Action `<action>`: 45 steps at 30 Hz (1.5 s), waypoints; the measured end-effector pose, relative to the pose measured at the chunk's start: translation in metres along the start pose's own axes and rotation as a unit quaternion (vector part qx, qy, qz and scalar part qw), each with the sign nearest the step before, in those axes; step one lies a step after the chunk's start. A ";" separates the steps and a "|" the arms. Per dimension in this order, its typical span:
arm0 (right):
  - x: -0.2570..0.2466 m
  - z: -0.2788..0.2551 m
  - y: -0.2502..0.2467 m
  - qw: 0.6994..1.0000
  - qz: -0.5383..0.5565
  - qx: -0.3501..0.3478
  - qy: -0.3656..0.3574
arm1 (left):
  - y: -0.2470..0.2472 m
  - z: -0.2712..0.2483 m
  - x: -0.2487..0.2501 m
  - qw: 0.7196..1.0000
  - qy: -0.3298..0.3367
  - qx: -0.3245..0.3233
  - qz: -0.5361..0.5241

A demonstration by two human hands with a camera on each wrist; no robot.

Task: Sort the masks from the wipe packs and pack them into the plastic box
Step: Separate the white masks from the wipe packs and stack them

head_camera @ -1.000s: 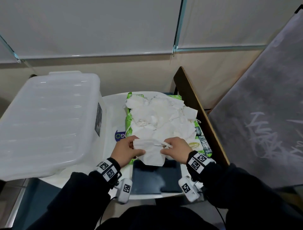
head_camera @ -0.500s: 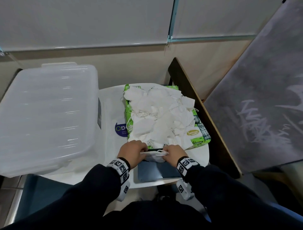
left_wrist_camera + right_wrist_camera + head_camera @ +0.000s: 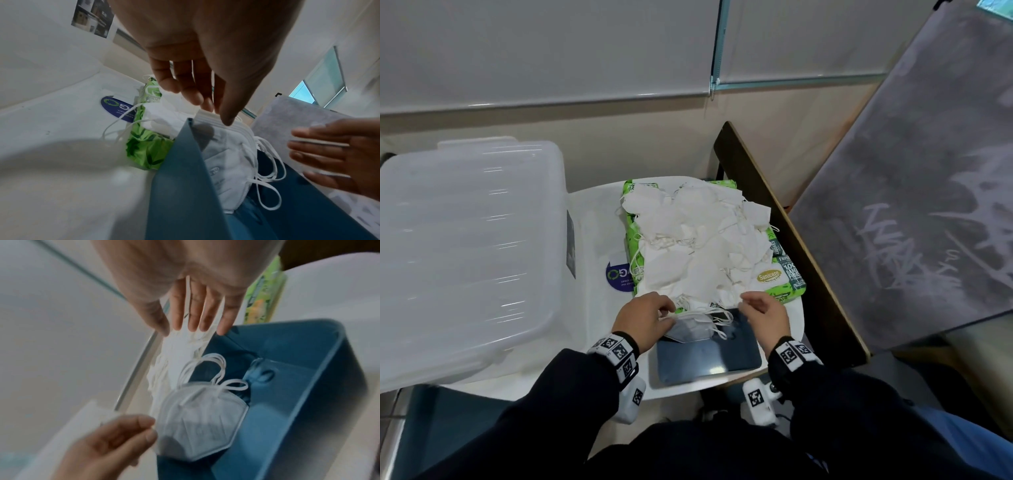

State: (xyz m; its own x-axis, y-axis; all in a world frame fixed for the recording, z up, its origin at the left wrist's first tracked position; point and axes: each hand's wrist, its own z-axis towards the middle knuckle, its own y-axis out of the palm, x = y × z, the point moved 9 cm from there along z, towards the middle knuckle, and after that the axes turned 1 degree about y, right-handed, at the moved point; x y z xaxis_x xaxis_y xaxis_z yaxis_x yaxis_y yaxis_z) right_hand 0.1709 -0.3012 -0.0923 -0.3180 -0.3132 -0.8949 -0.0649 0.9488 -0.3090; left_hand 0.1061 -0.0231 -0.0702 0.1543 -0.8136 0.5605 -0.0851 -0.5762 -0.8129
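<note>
A stack of folded white masks (image 3: 690, 330) (image 3: 226, 154) (image 3: 197, 421) lies in the left end of a small blue plastic box (image 3: 715, 359) (image 3: 180, 186) (image 3: 298, 369) at the table's front edge. My left hand (image 3: 654, 317) (image 3: 216, 113) (image 3: 127, 434) pinches the stack's top edge between thumb and fingers. To its right, my right hand (image 3: 753, 305) (image 3: 195, 321) (image 3: 320, 154) has straight fingers and reaches onto the near edge of the loose mask pile (image 3: 698, 246). That pile covers the green wipe packs (image 3: 787, 277) (image 3: 148, 151) (image 3: 265, 293).
A large clear plastic box with its lid on (image 3: 465, 257) fills the left side of the white table (image 3: 599, 226). A dark wooden board (image 3: 784, 233) stands along the table's right edge, with a grey panel (image 3: 911, 205) beyond it. A round blue sticker (image 3: 616, 275) sits left of the wipe packs.
Both hands held a folded mask and lowered it onto the stack in the blue box. The right hand has since let go and moved up to the pile's edge.
</note>
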 end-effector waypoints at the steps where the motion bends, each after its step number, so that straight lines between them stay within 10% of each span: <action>1: 0.008 0.004 -0.011 0.998 0.032 0.033 0.033 | 0.001 0.002 0.004 1.000 0.011 -0.001 -0.002; 8: 0.064 0.038 -0.042 0.957 0.137 0.121 0.225 | 0.003 0.028 0.062 0.994 0.102 0.016 -0.032; 23: -0.013 0.081 -0.068 0.940 0.240 -0.099 0.219 | 0.082 0.110 0.188 0.978 0.093 -0.185 0.003; 27: -0.024 0.104 -0.072 0.943 0.223 -0.129 0.212 | 0.064 0.130 0.177 0.993 0.053 -0.103 0.028; 33: 0.002 0.154 -0.065 0.952 0.149 -0.093 0.250 | 0.027 0.149 0.107 0.955 -0.151 0.019 -0.255; 39: 0.008 0.173 -0.043 0.963 0.040 -0.142 0.225 | 0.052 0.159 0.114 0.931 -0.141 -0.060 -0.331; 45: 0.005 0.181 -0.046 0.960 0.029 -0.165 0.224 | 0.077 0.156 0.121 0.973 -0.120 -0.097 -0.169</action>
State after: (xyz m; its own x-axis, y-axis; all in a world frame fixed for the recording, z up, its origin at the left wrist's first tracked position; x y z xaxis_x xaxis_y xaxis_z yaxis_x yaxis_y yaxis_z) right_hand 0.3439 -0.3542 -0.1412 -0.7003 -0.2802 -0.6566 -0.3071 0.9485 -0.0773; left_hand 0.2718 -0.1541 -0.0900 0.4297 -0.5471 0.7184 -0.1701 -0.8304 -0.5306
